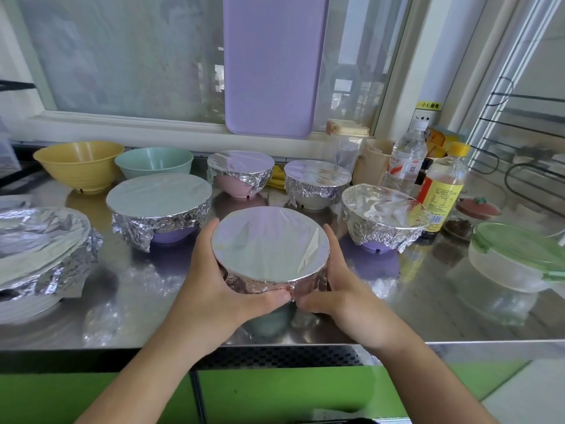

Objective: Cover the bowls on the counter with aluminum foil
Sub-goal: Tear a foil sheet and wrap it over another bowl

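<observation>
A small green bowl (pixel 269 319) stands near the counter's front edge with foil (pixel 269 243) stretched flat over its top. My left hand (pixel 220 276) and my right hand (pixel 333 280) wrap round its sides, thumbs meeting at the front on the crimped foil. Around it stand several foil-covered bowls: a purple one (pixel 159 203) to the left, a pink one (pixel 240 166) and a white one (pixel 316 182) behind, another purple one (pixel 382 215) to the right, a large white one (pixel 39 249) at far left. A yellow bowl (pixel 79 163) and a teal bowl (pixel 154 162) stand uncovered at the back left.
The steel counter (pixel 412 301) carries a green-lidded clear container (pixel 516 261) at right, a water bottle (pixel 406 157), a yellow-capped bottle (pixel 443 188) and jars behind. A purple cutting board (pixel 272 62) leans on the window. A wire rack (pixel 526 166) stands far right.
</observation>
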`<action>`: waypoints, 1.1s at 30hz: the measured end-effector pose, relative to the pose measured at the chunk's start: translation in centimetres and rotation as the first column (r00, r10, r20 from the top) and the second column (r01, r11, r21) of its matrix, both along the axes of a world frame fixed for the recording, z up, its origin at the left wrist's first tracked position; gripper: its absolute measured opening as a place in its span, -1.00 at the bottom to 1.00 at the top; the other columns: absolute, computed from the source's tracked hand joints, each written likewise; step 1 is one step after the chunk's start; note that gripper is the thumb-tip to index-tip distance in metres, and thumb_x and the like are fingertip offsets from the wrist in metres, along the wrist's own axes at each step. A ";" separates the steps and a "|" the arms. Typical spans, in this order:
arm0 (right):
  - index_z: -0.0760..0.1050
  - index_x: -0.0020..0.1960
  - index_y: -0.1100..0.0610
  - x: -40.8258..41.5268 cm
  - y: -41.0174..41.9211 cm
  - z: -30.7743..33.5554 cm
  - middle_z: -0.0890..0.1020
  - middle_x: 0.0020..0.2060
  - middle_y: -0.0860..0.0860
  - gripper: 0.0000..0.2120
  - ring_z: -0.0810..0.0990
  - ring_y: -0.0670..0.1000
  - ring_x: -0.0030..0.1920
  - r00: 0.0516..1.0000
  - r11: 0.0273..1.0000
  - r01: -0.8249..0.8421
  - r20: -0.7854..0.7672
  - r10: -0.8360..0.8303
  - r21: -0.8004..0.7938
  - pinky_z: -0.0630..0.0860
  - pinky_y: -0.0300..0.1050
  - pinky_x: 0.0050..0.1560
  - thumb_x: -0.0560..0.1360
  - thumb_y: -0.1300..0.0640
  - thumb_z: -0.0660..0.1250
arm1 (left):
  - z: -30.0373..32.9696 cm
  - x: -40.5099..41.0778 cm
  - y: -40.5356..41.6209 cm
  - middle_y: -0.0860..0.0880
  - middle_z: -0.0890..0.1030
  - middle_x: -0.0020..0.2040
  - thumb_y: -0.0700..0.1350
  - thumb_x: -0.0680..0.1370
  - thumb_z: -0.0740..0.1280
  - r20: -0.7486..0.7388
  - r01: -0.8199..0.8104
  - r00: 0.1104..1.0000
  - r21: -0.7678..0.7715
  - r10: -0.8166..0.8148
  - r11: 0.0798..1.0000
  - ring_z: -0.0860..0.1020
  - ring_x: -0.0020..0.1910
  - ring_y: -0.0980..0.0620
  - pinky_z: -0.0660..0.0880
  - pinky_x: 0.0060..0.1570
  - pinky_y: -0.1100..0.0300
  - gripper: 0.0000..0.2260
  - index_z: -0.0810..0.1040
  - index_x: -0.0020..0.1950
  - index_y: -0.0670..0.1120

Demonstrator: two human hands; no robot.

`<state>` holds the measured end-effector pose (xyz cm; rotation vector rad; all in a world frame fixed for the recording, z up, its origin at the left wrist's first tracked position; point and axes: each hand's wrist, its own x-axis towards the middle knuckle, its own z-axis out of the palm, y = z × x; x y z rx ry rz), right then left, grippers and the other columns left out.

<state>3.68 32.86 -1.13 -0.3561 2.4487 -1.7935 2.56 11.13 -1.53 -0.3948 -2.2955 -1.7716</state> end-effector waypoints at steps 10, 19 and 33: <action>0.24 0.41 -0.27 -1.5 -1.4 -1.4 0.61 0.17 -0.07 -0.16 0.61 -0.09 0.05 0.976 0.975 0.215 -0.050 -0.212 0.056 0.55 -0.13 -0.04 0.37 0.48 0.28 | -1.0 -1.2 -0.8 0.29 0.44 0.37 0.10 0.03 0.76 0.051 0.036 0.998 0.016 -0.037 0.999 0.46 0.27 0.43 0.42 0.08 0.48 -0.01 0.23 0.23 0.56; 0.28 0.21 0.02 -1.2 -0.6 -0.6 0.59 0.10 -0.02 -0.29 0.60 -0.20 0.03 0.975 0.975 0.219 -0.031 -0.218 0.033 0.63 -0.12 0.00 0.24 0.39 0.56 | -0.6 -1.1 -1.3 0.38 0.51 0.17 -0.04 0.10 0.78 0.117 0.070 0.991 -0.009 -0.068 0.998 0.46 0.13 0.55 0.40 -0.06 0.61 0.03 0.17 0.33 0.27; 0.39 0.50 0.01 -2.2 -0.2 -1.2 0.61 0.35 -0.01 -0.06 0.59 0.01 0.38 0.976 0.987 0.146 -0.170 -0.133 0.067 0.52 0.16 0.43 0.19 0.32 0.66 | -1.0 -1.7 -1.5 0.23 0.60 0.29 0.04 -0.04 0.76 0.075 0.204 0.975 0.078 -0.210 0.976 0.57 0.31 0.21 0.55 0.26 0.14 0.09 0.35 0.42 0.22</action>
